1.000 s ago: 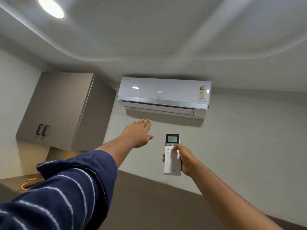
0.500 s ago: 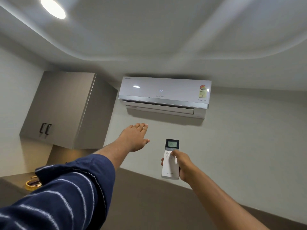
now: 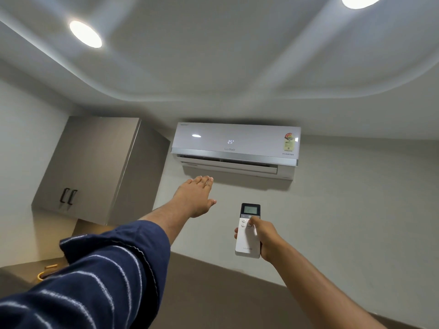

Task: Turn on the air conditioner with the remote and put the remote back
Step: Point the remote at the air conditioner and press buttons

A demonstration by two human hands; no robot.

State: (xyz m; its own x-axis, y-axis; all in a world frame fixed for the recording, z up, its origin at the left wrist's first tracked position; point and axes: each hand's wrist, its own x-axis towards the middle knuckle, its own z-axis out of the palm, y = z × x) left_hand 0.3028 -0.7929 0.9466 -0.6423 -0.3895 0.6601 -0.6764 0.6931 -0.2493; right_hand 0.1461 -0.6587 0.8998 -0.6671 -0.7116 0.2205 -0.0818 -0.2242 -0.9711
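A white wall-mounted air conditioner (image 3: 235,148) hangs high on the wall ahead; its front shows "25°" and its lower flap is slightly open. My right hand (image 3: 266,238) grips a white remote (image 3: 245,243) with a small dark screen at its top, pointed up toward the unit, thumb resting on the upper buttons. My left hand (image 3: 196,198) is stretched out flat, palm down, fingers together, just below the unit's left end and holding nothing. A dark blue striped sleeve covers my left forearm.
A grey wall cabinet (image 3: 95,169) with two black handles hangs left of the unit. Below it, a shelf (image 3: 23,271) carries a yellow ring-shaped object (image 3: 41,276). Two round ceiling lights (image 3: 85,34) glow overhead.
My head has tilted up, so more ceiling and a second light show. My left hand stays outstretched below the unit, and my right hand keeps the remote, thumb now nearer the screen.
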